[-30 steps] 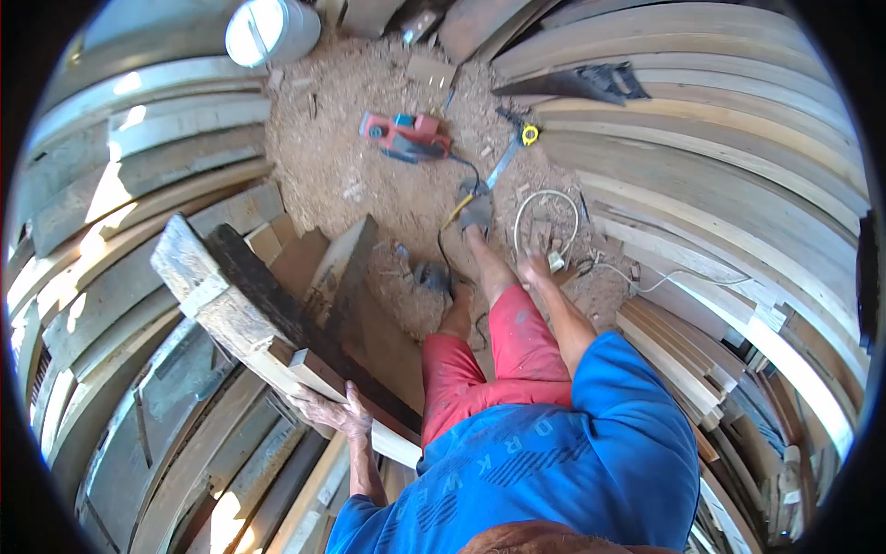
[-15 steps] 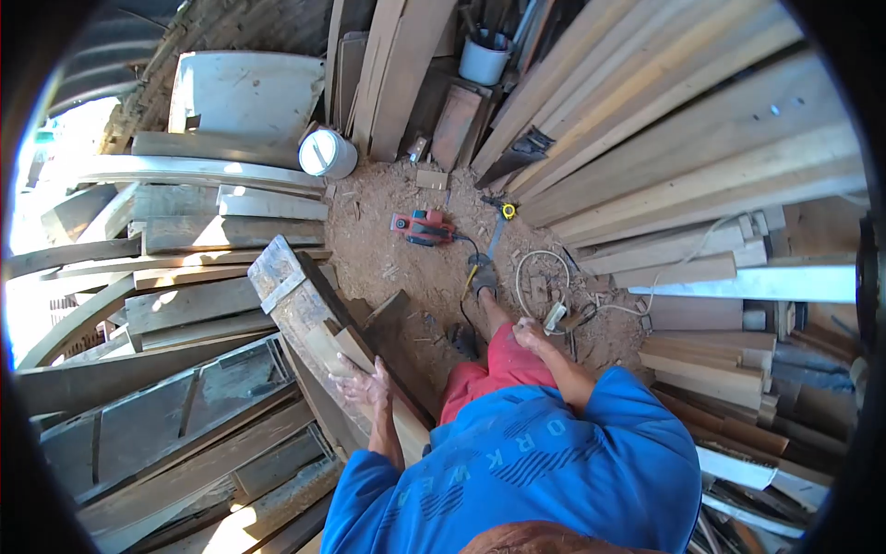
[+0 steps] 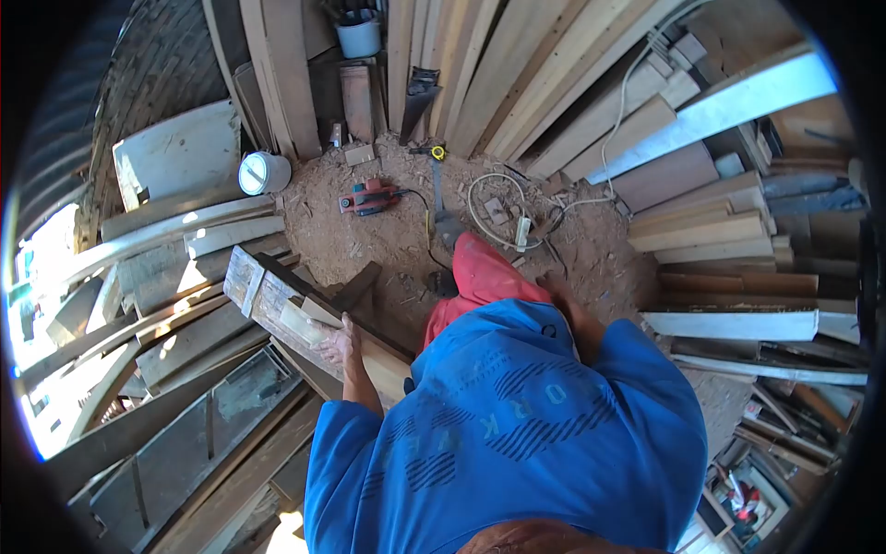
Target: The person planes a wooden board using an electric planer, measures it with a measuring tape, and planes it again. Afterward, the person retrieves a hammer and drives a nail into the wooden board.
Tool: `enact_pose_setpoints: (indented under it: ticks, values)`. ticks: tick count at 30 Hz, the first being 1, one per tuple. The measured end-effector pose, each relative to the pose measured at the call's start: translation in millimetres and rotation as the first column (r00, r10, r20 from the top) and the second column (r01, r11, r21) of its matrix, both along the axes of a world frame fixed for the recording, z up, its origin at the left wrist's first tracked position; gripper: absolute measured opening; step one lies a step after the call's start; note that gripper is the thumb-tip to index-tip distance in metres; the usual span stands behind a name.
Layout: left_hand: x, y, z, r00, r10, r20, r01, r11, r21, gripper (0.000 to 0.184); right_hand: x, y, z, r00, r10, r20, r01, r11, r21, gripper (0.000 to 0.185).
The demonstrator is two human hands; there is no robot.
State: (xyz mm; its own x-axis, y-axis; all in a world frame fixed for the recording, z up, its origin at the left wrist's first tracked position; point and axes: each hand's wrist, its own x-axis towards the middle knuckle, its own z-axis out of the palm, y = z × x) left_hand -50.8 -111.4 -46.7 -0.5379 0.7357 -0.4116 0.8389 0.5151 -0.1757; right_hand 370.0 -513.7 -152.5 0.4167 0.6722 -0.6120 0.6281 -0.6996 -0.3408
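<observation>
My left hand [image 3: 340, 345] lies over a pale wooden board [image 3: 380, 362], its thumb and fingers straddling the wood. Beneath that board is a worn plank bench [image 3: 268, 286] with a crosspiece near its far end. Beside my right thigh, low over the floor, is my right hand [image 3: 556, 288]; shadow hides its fingers, and I cannot see anything in it. A red electric planer [image 3: 369, 197] sits on the shavings ahead, its cord running back toward my feet.
A white bucket [image 3: 264, 173] stands ahead on the left. The yellow tape measure [image 3: 437, 152] lies near leaning planks [image 3: 517, 74]. A coiled white cable with a socket block [image 3: 523, 233] rests on the floor. Stacked boards [image 3: 701, 226] line the right side.
The view has turned to the right, so the surroundings shift left. My right hand has left my thigh and reaches lower beside the leg. My left hand stays on the board.
</observation>
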Motion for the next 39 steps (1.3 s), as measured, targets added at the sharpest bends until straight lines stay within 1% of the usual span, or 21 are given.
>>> enact_pose_setpoints:
  ticks: [1,2,4,5,7,10,13,16,19,21,22,23,25,27,28,30,32,33,35,37,39]
  values:
    - [-1.3,0.3,0.4,1.000,-0.002,0.008,0.002,1.000,-0.004,0.114,-9.2,-13.5,5.0,0.989,0.141,0.036,-0.142,0.990,0.017,0.047]
    - [-2.1,1.1,0.5,1.000,-0.003,0.018,0.003,1.000,-0.007,0.113,-21.1,-24.3,9.1,0.999,-0.035,0.025,0.035,0.999,0.026,0.047]
    - [-1.1,1.7,7.6,0.999,-0.007,0.051,0.008,1.000,-0.022,0.113,-41.7,-40.4,20.6,0.927,-0.376,-0.004,0.375,0.926,0.037,0.047]
    - [-1.0,1.6,10.2,0.998,-0.004,0.068,0.006,0.999,-0.032,0.113,-45.9,-40.4,21.2,0.918,-0.395,-0.026,0.396,0.916,0.062,0.047]
    - [3.5,0.8,16.3,0.997,-0.022,0.075,0.024,0.999,-0.025,0.113,-47.4,-77.6,-33.0,0.902,-0.426,-0.068,0.431,0.896,0.108,0.049]
    - [4.6,-4.5,23.6,0.996,-0.062,0.066,0.064,0.998,-0.018,0.112,-29.8,-85.6,-44.8,0.957,-0.254,-0.137,0.246,0.966,-0.076,0.051]
    - [3.0,-0.5,22.1,0.993,-0.057,0.105,0.058,0.998,-0.008,0.111,-31.6,-98.4,-43.0,0.945,-0.309,-0.106,0.322,0.934,0.154,0.044]
    - [-5.0,-3.3,18.9,0.985,-0.089,0.150,0.088,0.996,0.014,0.110,-27.7,-107.4,-36.7,0.939,-0.317,-0.132,0.322,0.947,0.015,0.038]
    - [-8.3,-7.0,27.4,0.969,-0.141,0.205,0.132,0.990,0.055,0.110,-16.1,-103.7,-46.1,0.998,-0.038,0.048,0.027,0.979,0.204,0.032]
    - [4.6,-4.5,36.3,0.985,-0.053,0.166,0.054,0.999,0.000,0.111,11.5,-56.4,-19.7,0.982,0.191,-0.005,-0.191,0.982,0.005,0.031]
    - [4.5,-5.3,34.2,0.986,-0.050,0.162,0.049,0.999,0.007,0.113,24.8,-27.9,-1.5,0.953,0.299,-0.038,-0.301,0.949,-0.092,0.030]
    - [2.2,-4.6,29.3,0.987,-0.047,0.151,0.047,0.999,0.007,0.113,32.3,-0.8,12.1,0.993,0.106,-0.048,-0.110,0.991,-0.082,0.030]
    - [-2.4,-3.4,20.8,0.990,-0.039,0.136,0.038,0.999,0.014,0.114,51.0,52.0,22.7,0.957,-0.278,-0.077,0.274,0.960,-0.058,0.030]
    - [-2.4,-3.2,17.2,0.991,-0.026,0.131,0.020,0.999,0.045,0.116,70.9,109.6,6.2,0.932,-0.360,-0.035,0.362,0.928,0.090,0.032]
    - [-4.3,-4.2,11.1,0.992,-0.025,0.122,0.019,0.998,0.055,0.117,79.8,135.8,3.3,0.972,-0.223,0.078,0.176,0.903,0.391,0.026]
    - [-4.1,-3.6,6.1,0.995,-0.019,0.099,0.012,0.998,0.067,0.117,113.5,205.8,-22.2,0.944,-0.310,-0.109,0.329,0.879,0.345,0.023]
    - [1.3,-3.8,10.0,0.998,-0.008,0.070,0.003,0.998,0.065,0.117,143.2,284.3,-18.5,0.919,-0.335,-0.208,0.389,0.854,0.345,0.026]
    - [4.8,-2.9,10.2,0.999,0.000,0.045,-0.003,0.998,0.065,0.118,145.5,333.2,13.9,0.925,-0.315,-0.213,0.376,0.843,0.384,0.032]
    - [12.3,0.3,8.7,1.000,0.018,-0.011,-0.017,0.998,0.060,0.118,144.8,421.3,102.2,0.758,-0.387,-0.525,0.562,0.796,0.225,0.025]
    - [25.8,8.0,6.4,0.997,0.042,-0.059,-0.039,0.998,0.051,0.119,165.5,507.7,114.8,0.804,-0.241,-0.543,0.475,0.810,0.344,0.021]
    - [31.4,9.6,0.4,0.992,0.100,-0.072,-0.099,0.995,0.023,0.119,182.7,596.3,122.3,0.794,-0.225,-0.564,0.485,0.794,0.367,0.023]
